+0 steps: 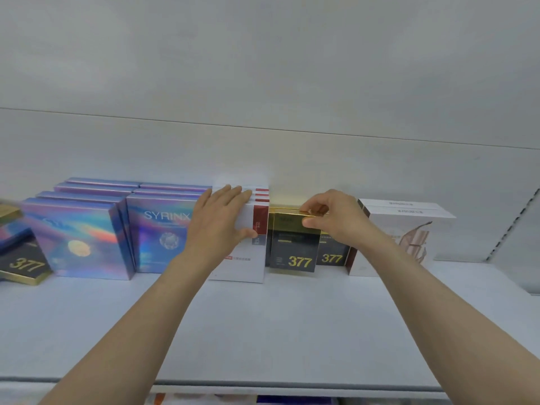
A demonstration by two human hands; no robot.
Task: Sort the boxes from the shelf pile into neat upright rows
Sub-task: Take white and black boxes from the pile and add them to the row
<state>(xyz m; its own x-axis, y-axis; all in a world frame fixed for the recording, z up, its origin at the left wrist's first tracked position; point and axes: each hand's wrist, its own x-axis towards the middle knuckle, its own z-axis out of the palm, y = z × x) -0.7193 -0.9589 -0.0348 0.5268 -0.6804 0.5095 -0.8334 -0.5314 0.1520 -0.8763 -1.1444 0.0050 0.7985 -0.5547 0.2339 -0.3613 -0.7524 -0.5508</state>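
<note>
Upright boxes stand in rows on a white shelf. My left hand grips the front white box with a red stripe, fingers over its top edge and thumb on its face. Right beside it stands a black and gold "377" box; my right hand pinches its gold top edge. A second "377" box stands just behind and to the right. Holographic blue "SYRINX" boxes fill rows at the left. White boxes with a brown figure stand at the right.
At the far left edge lies a tilted pile with a flat "377" box and a gold box above it. A shelf upright bounds the right side. More goods show on the shelf below.
</note>
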